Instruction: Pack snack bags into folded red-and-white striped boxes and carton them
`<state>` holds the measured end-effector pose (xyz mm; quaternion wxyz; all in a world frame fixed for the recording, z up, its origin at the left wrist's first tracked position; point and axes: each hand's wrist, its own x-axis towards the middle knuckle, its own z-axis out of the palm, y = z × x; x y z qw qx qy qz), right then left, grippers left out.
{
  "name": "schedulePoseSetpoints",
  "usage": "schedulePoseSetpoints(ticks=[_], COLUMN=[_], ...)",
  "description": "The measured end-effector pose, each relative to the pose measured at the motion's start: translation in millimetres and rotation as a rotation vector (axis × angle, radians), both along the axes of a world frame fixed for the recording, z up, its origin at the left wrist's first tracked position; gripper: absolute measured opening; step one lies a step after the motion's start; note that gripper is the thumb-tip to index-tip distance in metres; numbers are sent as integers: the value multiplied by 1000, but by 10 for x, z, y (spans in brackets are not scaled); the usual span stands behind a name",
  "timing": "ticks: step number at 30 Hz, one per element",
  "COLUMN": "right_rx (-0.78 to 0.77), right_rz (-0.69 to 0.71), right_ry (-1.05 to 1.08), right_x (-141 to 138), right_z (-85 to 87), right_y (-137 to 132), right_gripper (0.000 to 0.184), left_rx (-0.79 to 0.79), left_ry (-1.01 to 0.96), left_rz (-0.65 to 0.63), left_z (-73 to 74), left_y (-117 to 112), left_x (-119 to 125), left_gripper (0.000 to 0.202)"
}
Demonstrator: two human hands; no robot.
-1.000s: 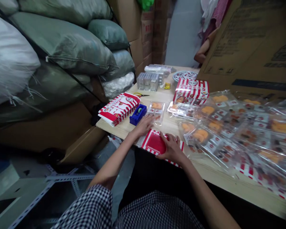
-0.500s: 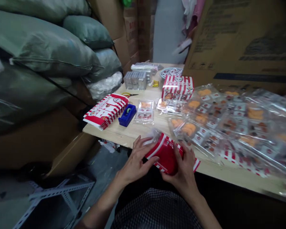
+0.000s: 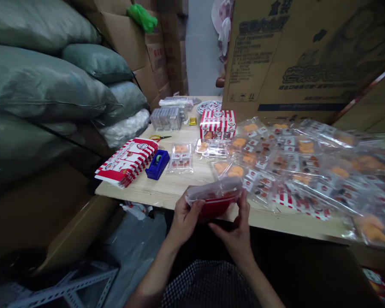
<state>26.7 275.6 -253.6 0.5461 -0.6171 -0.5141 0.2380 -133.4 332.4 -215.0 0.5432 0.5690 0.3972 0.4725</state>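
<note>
Over the table's front edge I hold a red-and-white paper carton, with a clear plastic bag at its top. My left hand is closed on the carton's left side, thumb in front. My right hand loosely grips the right end, its fingers at the edge and its thumb near the bottom. Beyond my hands lie a clear packet, a blue tape dispenser and a stack of flat striped cartons. A made-up striped box stands farther back.
Many clear packets with orange pieces cover the right of the table. Scissors, clear plastic cases and a plate of sachets sit behind. A big cardboard box stands back right, stuffed sacks left.
The carton has tipped so its bag-covered top now shows, and its red front faces me less. My right hand's fingers have shifted from its front to its right end. The camera view has turned.
</note>
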Motion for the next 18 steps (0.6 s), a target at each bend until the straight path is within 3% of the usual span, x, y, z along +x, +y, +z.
schedulePoseSetpoints(ticks=[3, 5, 8, 11, 14, 16, 18], right_rx=[-32, -71, -89, -40, -31, -57, -77], right_rz=[46, 54, 64, 66, 82, 82, 68], right_ry=[330, 421, 439, 573, 708, 731, 719], right_x=[179, 250, 226, 111, -2, -54, -85], right_z=[161, 234, 293, 351, 436, 495, 547], right_y=[205, 347, 505, 559, 526, 484, 449], right_gripper=[76, 55, 43, 26, 20, 22, 22], left_rx=[66, 54, -5, -98, -97, -62, -67], left_ry=[38, 28, -62, -190, -212, -165, -136], left_rz=[-138, -175, -188, -172, -24, 131, 209], left_z=[2, 22, 70, 104, 110, 123, 165], left_y=[338, 486, 480, 329, 246, 249, 264], left_x=[-89, -104, -47, 29, 75, 87, 90], left_gripper=[34, 38, 55, 57, 43, 31, 21])
